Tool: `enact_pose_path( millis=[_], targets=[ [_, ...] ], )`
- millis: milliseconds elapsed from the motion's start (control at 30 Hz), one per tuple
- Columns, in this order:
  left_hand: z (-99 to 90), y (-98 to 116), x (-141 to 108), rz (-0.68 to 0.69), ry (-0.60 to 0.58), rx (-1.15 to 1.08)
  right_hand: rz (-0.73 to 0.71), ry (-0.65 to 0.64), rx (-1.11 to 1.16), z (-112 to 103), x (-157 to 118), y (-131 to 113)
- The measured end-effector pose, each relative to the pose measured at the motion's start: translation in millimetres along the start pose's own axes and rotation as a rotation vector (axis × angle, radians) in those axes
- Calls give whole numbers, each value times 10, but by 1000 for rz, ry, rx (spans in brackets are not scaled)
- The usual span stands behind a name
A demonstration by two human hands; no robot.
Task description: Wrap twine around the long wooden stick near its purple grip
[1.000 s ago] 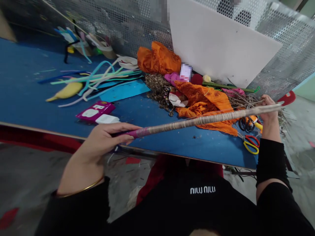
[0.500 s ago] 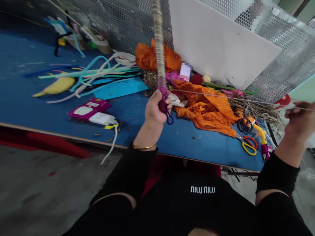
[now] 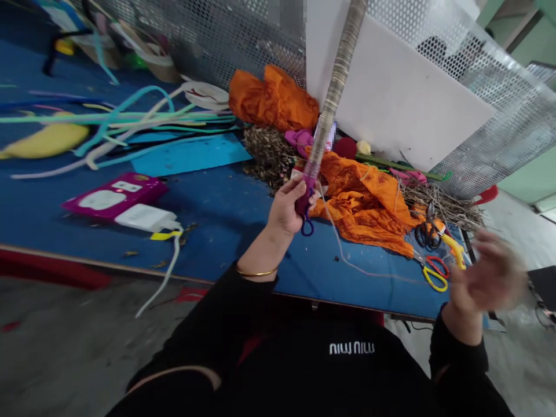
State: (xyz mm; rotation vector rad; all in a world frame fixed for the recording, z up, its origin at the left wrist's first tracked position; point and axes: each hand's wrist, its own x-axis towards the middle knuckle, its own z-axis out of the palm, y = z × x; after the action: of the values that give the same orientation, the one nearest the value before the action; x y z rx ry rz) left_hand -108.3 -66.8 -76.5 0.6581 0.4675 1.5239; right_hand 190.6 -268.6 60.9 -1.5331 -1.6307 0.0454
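My left hand [image 3: 284, 208] is closed round the purple lower end of a long stick [image 3: 341, 63]. Pale cord is wound closely along the stick, which leans up and to the right. From the grip hangs a dark purple loop [image 3: 307, 226]. A thin pale thread [image 3: 343, 252] runs slack from the stick, over the table, towards my right hand [image 3: 484, 275]. That hand is raised over the table's right end, its fingers smeared by motion, so I cannot see whether the thread is in them. Below my left hand's right side lies a crumpled orange cloth [image 3: 365, 202].
Scissors with red and yellow handles [image 3: 435, 273], black-handled snips [image 3: 428, 233] and a yellow-handled tool [image 3: 454, 249] lie at the right. Dried twigs [image 3: 460, 211] are behind. Leftward are a power strip [image 3: 115, 200], a yellow banana shape [image 3: 47, 138] and pipe cleaners [image 3: 143, 119] on the blue table [image 3: 212, 231].
The stick has tilted to the right in my left hand. My right hand has come down and inward, and the thread, taut before, now hangs slack. The view has shifted a little.
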Motion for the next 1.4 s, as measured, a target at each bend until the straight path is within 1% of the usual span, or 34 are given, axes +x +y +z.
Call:
enact_pose_path(
  millis=[33, 100, 133, 167, 200, 233, 267, 300, 333, 367, 467, 567, 667, 733, 833, 933, 1000, 1033, 1100, 1133, 1167, 1200, 1233, 1300, 1367, 1400],
  targets=[
    [-4, -8, 1, -13, 7, -9, -63, -182, 5, 110, 45, 6],
    [-7, -20, 3, -29, 21, -21, -179, -686, 52, 270, 163, 76],
    [-6, -24, 3, -36, 23, -27, -189, -914, 101, 327, 237, 151],
    [-4, -27, 1, -41, 22, -37, -160, -1058, 163, 376, 322, 255],
    [-1, -28, -3, -46, 20, -52, -82, -1054, 237, 427, 418, 383],
    [4, -28, -8, -52, 19, -67, 21, -937, 289, 486, 524, 529],
    [10, -27, -14, -62, 17, -79, 103, -723, 297, 559, 639, 682],
    [17, -26, -22, -74, 14, -87, 168, -418, 240, 647, 761, 833],
    [25, -24, -29, -85, 10, -91, 233, -206, 106, 750, 884, 975],
    [34, -22, -36, -94, 6, -93, 287, -73, -52, 863, 1005, 1099],
    [60, -20, -51, -113, -9, -82, 348, -5, -203, 1211, 1302, 1353],
    [77, -25, -56, -119, -28, -61, 393, 15, -235, 1473, 1457, 1448],
    [74, -37, -54, -122, -53, -46, 408, 40, -208, 1590, 1512, 1455],
    [63, -46, -50, -129, -61, -40, 389, 76, -163, 1579, 1528, 1434],
    [41, -62, -41, -131, -55, -38, 337, 168, -67, 1439, 1530, 1360],
    [19, -80, -25, -140, -53, -42, 311, 237, 59, 1183, 1493, 1206],
    [10, -88, -16, -142, -52, -48, 300, 280, 272, 970, 1443, 1054],
    [9, -89, -13, -142, -53, -48, 285, 311, 432, 853, 1410, 967],
    [16, -87, -11, -148, -57, -44, 216, 393, 747, 602, 1330, 780],
    [22, -84, -11, -154, -61, -40, 165, 451, 836, 470, 1281, 686],
    [28, -82, -12, -161, -65, -39, 103, 515, 876, 338, 1227, 594],
    [34, -80, -12, -166, -68, -39, 24, 619, 890, 207, 1166, 506],
    [37, -81, -12, -168, -69, -42, -53, 702, 879, 83, 1100, 423],
    [34, -89, -5, -170, -71, -44, -195, 878, 785, -120, 963, 279],
    [23, -106, 8, -171, -76, -43, -292, 987, 678, -220, 836, 183],
    [19, -117, 15, -171, -81, -39, -318, 1021, 639, -220, 785, 163]
  ],
)
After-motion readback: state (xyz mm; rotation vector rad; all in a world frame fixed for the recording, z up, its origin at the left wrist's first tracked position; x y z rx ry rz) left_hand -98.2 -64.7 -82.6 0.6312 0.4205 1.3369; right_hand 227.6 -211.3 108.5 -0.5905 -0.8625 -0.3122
